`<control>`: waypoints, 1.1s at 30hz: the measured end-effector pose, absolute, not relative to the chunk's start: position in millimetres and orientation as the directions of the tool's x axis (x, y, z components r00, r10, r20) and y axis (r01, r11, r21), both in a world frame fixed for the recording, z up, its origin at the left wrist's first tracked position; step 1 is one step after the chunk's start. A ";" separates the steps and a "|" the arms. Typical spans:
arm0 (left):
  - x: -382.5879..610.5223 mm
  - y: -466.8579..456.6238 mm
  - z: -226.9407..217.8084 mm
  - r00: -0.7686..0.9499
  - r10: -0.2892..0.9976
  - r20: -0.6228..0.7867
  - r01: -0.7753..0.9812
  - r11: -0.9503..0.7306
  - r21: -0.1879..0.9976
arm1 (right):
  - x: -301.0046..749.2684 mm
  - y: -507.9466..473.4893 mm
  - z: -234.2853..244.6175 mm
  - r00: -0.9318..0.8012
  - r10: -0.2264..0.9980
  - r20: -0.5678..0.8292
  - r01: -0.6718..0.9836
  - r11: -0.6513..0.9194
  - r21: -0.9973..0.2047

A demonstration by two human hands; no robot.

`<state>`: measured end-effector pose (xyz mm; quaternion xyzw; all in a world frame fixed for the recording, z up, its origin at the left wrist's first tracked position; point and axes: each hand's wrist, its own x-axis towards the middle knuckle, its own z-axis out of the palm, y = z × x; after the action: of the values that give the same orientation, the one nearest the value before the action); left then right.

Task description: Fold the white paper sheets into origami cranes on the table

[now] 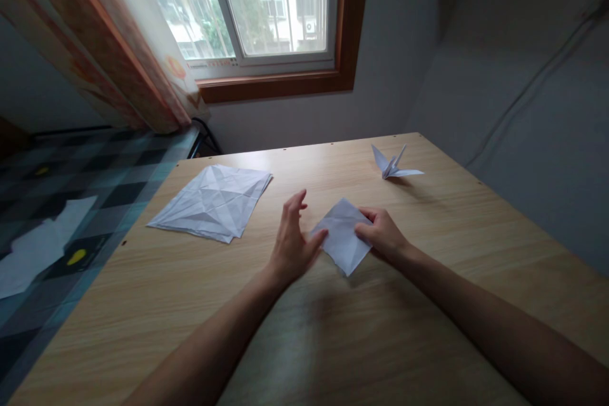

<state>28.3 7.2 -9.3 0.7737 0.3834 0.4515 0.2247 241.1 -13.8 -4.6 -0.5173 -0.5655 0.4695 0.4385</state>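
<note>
A folded square of white paper (343, 236) is held a little above the table, one corner pointing toward me. My right hand (380, 233) grips its right corner, thumb on top and fingers underneath. At the left corner, my left hand (294, 238) has its fingers raised and spread, with the thumb tip at the paper's edge; I cannot tell whether it touches. A finished white paper crane (392, 168) stands at the far right with wings spread. To the left lies a stack of creased white paper sheets (216, 200).
The light wooden table (190, 304) reaches to the wall under a barred window (276, 6). On the left, a bed with a checked cover (118, 165) carries loose white paper (42, 247). An orange patterned curtain (114, 32) hangs above it.
</note>
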 end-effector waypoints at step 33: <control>14.6 19.9 5.3 0.804 0.491 0.336 0.474 -0.870 0.137 | 258.7 -12.0 -13.1 -0.537 0.715 0.449 0.705 0.672 -0.228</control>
<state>14.6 19.9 5.3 0.9495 0.2539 0.1829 0.0231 258.7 -12.0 -13.1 -0.4048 -0.8765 0.0096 0.2605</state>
